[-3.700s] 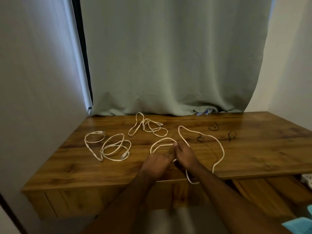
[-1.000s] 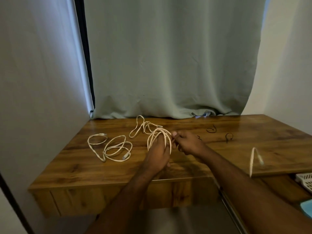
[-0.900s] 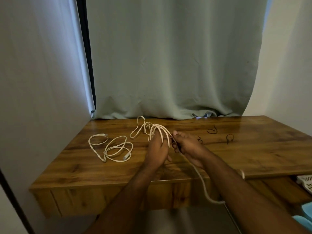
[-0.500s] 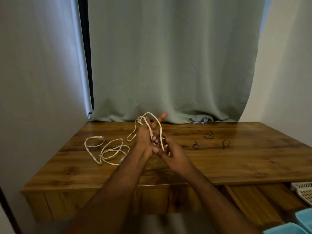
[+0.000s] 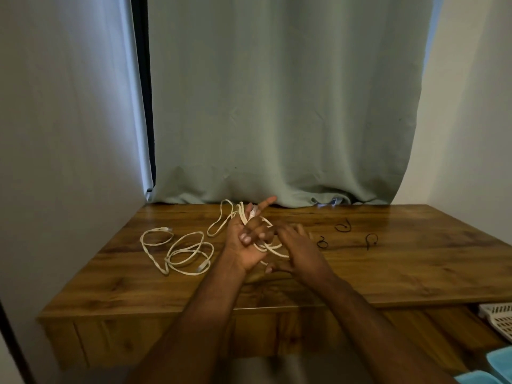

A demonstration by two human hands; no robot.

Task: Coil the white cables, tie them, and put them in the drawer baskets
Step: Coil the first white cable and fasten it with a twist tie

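Head view. The left hand [image 5: 243, 242] is holding a coiled white cable [image 5: 266, 245] above the brown wooden desk [image 5: 388, 273], its grip curled round the bundled loops, with the forefinger pointing away toward the pale green curtain [image 5: 277, 106]. The right hand [image 5: 299, 250] is hovering just beside the coil, fingers relaxed and spread, pinching nothing that can be seen.

Progress, as a judgement: the task is standing at an early stage. One cable is looking fully wound but not yet tied. A second loose white cable [image 5: 180, 250] is lying sprawled on the desk to the left, and a third white cable [image 5: 221, 220] is lying partly hidden behind the left hand; both are awaiting coiling. Three small black ties are lying on the desk to the right: a near tie [image 5: 322, 241], a far tie [image 5: 343, 227] and a right-hand tie [image 5: 370, 240]. None is fastened round a cable. Nothing is seen resting in the white slotted basket [image 5: 498, 320] or the blue basket [image 5: 498, 367] at the lower right.

Room: the desk surface to the right of the ties is offering open space. The wall at the left and the curtain behind are closing in those sides, and the front edge of the desk is lying close beneath the forearms.
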